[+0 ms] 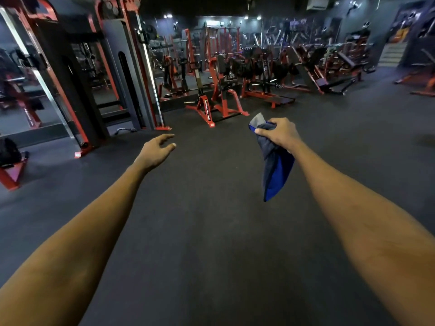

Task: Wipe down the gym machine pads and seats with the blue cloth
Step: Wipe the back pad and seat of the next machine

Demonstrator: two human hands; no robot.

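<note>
My right hand [280, 134] grips the blue cloth [275, 170] by its upper part, and the rest of the cloth hangs down below my fist over the dark floor. My left hand [156, 150] is stretched out in front of me with relaxed, slightly spread fingers and holds nothing. Both hands are in mid-air, well short of any machine. A red machine with a black pad [220, 90] stands ahead of me, between the two hands and farther back.
A tall red and black cable station [98, 74] rises at the left. Rows of red machines and benches [317, 71] fill the back of the gym. A red frame corner with a black bag [10, 161] is at the far left. Dark rubber floor [211, 231] spreads beneath my arms.
</note>
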